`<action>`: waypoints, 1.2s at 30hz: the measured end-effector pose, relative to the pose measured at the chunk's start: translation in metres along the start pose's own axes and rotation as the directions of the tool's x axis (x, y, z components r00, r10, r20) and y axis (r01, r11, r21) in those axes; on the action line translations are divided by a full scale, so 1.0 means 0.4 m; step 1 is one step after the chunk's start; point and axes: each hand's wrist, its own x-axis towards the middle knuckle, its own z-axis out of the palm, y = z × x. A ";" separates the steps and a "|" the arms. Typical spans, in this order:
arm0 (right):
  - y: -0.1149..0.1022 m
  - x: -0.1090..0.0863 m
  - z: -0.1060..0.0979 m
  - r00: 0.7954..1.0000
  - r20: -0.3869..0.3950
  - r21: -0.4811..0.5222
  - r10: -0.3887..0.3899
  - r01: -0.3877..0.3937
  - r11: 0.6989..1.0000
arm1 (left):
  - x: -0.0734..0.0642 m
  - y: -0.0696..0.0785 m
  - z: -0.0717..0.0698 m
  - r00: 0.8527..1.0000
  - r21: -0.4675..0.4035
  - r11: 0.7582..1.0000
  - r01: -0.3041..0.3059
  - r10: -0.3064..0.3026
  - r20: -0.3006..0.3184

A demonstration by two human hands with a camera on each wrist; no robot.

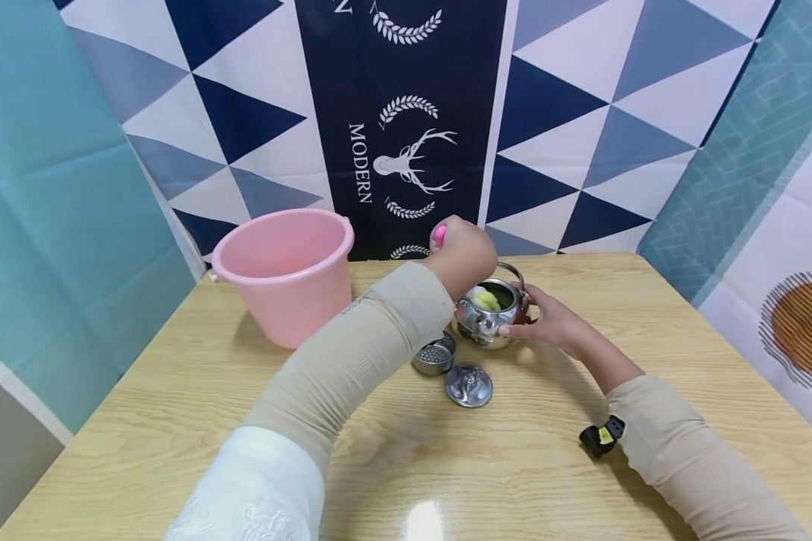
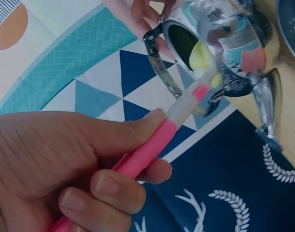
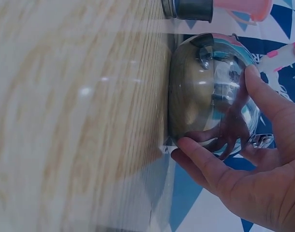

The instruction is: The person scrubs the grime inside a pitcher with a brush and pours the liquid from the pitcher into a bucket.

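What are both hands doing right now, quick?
Left hand: closed, gripping the pink-handled brush.
Right hand: holding the side of the shiny teapot.

One teapot [image 1: 485, 330], tool [image 2: 146, 151], strainer [image 1: 434, 359], lid [image 1: 469, 385], bucket [image 1: 304, 304]

The kettle [image 1: 479, 327] is metal, polished to a mirror gloss. In front of it, the lid [image 1: 469, 387] is shiny metal and the strainer [image 1: 434, 364] duller, perforated metal. Left of it, the bucket [image 1: 296, 309] looks like smooth plastic. Above it, the stick [image 2: 146, 151] is smooth plastic, partly milky. Beneath it, the table [image 1: 514, 466] shows glossy wood grain. Behind it hangs matt, printed cloth [image 1: 555, 124].
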 end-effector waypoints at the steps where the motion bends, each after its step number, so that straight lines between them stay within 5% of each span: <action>1: 0.000 -0.001 0.000 1.000 0.002 0.005 0.003 -0.003 1.000 | 0.004 -0.001 0.004 1.000 0.002 1.000 -0.003 0.003 -0.013; 11: 0.001 -0.005 -0.003 1.000 0.003 0.019 -0.004 0.004 1.000 | 0.049 -0.014 0.053 0.985 -0.092 0.991 -0.100 0.086 -0.150; 19: 0.006 -0.007 -0.003 1.000 -0.010 0.010 0.023 -0.023 1.000 | 0.039 -0.020 0.057 0.977 -0.207 0.958 -0.201 0.179 -0.119; 24: 0.006 -0.007 -0.002 1.000 -0.003 0.021 0.029 -0.029 0.999 | 0.017 -0.024 0.039 0.970 -0.180 0.953 -0.243 0.239 -0.042; 30: 0.005 -0.006 0.003 1.000 -0.014 0.012 0.020 -0.020 1.000 | -0.005 -0.021 0.019 0.984 -0.045 0.984 -0.172 0.170 -0.043; 36: 0.000 -0.004 0.001 1.000 -0.018 -0.001 -0.001 0.001 1.000 | -0.011 -0.019 0.020 0.994 -0.019 0.998 -0.062 0.060 -0.094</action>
